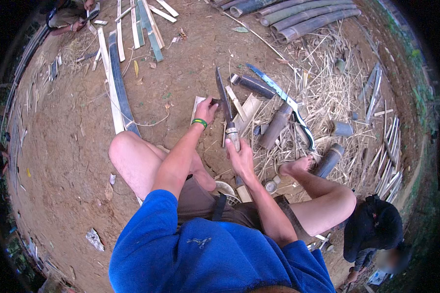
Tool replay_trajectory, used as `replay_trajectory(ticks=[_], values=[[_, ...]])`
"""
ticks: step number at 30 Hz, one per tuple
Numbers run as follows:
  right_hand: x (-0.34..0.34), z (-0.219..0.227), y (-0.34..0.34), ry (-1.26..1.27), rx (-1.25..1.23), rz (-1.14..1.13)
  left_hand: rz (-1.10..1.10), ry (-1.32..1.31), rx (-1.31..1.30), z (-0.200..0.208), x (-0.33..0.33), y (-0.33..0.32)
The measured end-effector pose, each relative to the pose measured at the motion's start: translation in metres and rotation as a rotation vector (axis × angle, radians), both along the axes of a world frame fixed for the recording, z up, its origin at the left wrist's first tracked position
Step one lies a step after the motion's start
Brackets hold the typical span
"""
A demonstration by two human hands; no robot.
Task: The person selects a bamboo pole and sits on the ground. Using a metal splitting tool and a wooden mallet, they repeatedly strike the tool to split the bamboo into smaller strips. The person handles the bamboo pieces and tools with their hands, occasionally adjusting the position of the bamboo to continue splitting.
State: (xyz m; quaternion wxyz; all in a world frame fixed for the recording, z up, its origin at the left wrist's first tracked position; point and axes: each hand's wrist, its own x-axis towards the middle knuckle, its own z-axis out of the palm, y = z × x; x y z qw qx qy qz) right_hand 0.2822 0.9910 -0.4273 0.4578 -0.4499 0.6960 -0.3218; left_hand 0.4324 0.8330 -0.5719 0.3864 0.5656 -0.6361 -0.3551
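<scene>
My right hand (240, 157) is wrapped round the pale handle of a machete (224, 97), whose dark blade points away from me. Just left of the blade, my left hand (205, 112) is closed on a short piece of split bamboo (197, 104); a dark end shows at the fingertips, close to the blade. My fingers hide much of that piece. To the right of the blade lie a pale bamboo slat (248, 111) and a dark bamboo tube (253, 85). A folding saw (283, 96) with a blue-tinted blade rests across another cut tube (277, 126).
Shavings (322, 73) litter the ground at right, with cut tubes (329, 160) by my bare foot. Bamboo poles (313, 17) lie at the far right, long split strips (116, 73) at the left. One person works at far left; another person (376, 224) is at near right.
</scene>
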Motion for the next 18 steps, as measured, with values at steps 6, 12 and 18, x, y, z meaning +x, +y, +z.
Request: replay_trajectory(ticks=[6, 12, 18], values=[[-0.002, -0.005, 0.001, -0.035, 0.007, 0.005, -0.017, -0.059, -0.003, 0.001, 0.001, -0.004], [-0.002, -0.011, 0.003, -0.025, 0.014, 0.032, 0.008, -0.029, 0.039, -0.005, 0.004, -0.004], [-0.007, 0.001, 0.004, 0.145, -0.019, 0.065, 0.002, -0.024, 0.038, 0.001, -0.012, -0.003]])
